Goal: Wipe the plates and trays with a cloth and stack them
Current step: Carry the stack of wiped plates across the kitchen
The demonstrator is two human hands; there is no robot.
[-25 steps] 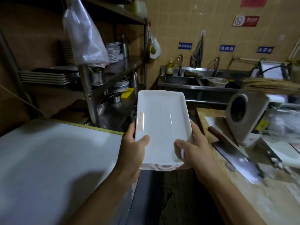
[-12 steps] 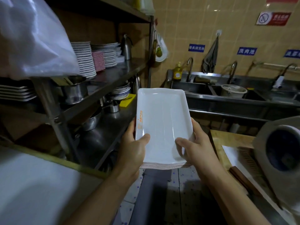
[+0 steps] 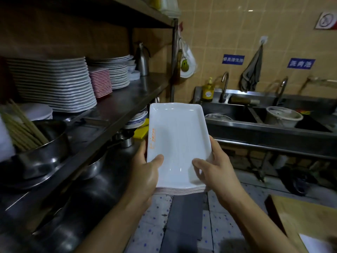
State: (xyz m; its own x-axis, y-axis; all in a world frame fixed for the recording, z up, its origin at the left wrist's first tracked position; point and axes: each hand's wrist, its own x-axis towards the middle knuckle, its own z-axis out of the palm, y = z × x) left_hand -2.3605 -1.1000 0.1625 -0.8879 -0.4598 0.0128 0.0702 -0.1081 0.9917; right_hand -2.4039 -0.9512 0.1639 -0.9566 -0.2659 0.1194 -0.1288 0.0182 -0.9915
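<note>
I carry a stack of several white rectangular trays [image 3: 177,139] in front of me, level, with an orange logo along the left rim. My left hand [image 3: 145,172] grips the stack's near left corner, thumb on top. My right hand [image 3: 213,170] grips the near right corner the same way. A grey cloth [image 3: 251,70] hangs from a wall hook above the sink.
A steel rack [image 3: 127,99] on my left holds a tall pile of white trays [image 3: 52,84], pink plates [image 3: 100,82] and round plates [image 3: 116,72]. Steel bowls [image 3: 36,154] sit lower. A steel sink [image 3: 273,123] with a bucket [image 3: 283,116] stands ahead. A wooden counter edge [image 3: 295,212] is at right.
I have walked forward and turned left past the white table; the rack with its plate piles and the sink are much closer. Both hands hold the tray stack as before.
</note>
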